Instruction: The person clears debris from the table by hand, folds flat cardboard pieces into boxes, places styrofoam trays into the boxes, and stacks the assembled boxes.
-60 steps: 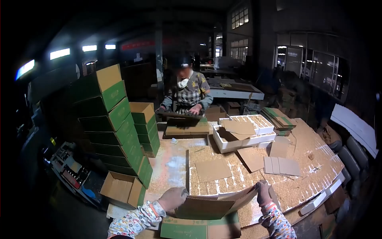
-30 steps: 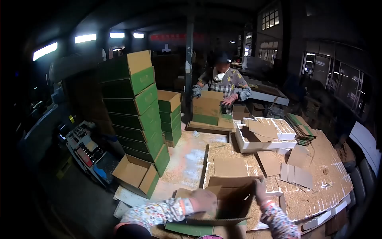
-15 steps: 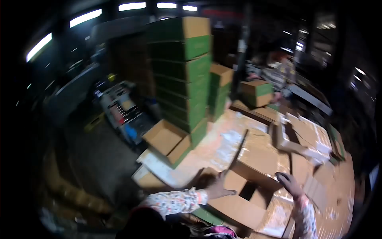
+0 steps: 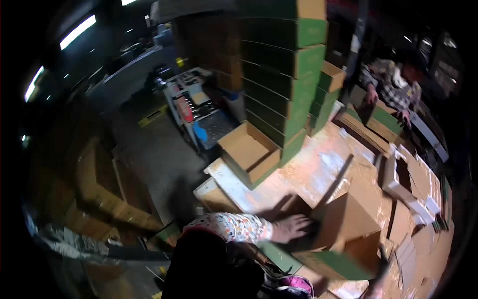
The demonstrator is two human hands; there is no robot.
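Observation:
An open cardboard box (image 4: 348, 269), brown inside with green on its outer side, stands tilted in front of me, blurred at its right edge. My left hand (image 4: 290, 228) is just left of it, fingers apart, with nothing seen in it. At the box's right side is my right hand (image 4: 382, 266), dark and smeared, its fingers mostly hidden. Under and beside the box lies a flat green piece of cardboard (image 4: 280, 256). Another open box (image 4: 249, 149) sits at the table's left corner.
A tall stack of green boxes (image 4: 311, 65) rises behind the corner box, with a shorter stack (image 4: 326, 94) beyond. Across the table a person (image 4: 398, 82) handles a green and brown box (image 4: 384, 122). White foam trays (image 4: 398, 182) lie right. A tool cart (image 4: 191, 107) stands left.
The view has swung left and down. The box near me has turned and tilted, its green side now showing. My left hand has come off it; my right hand has moved down its right side.

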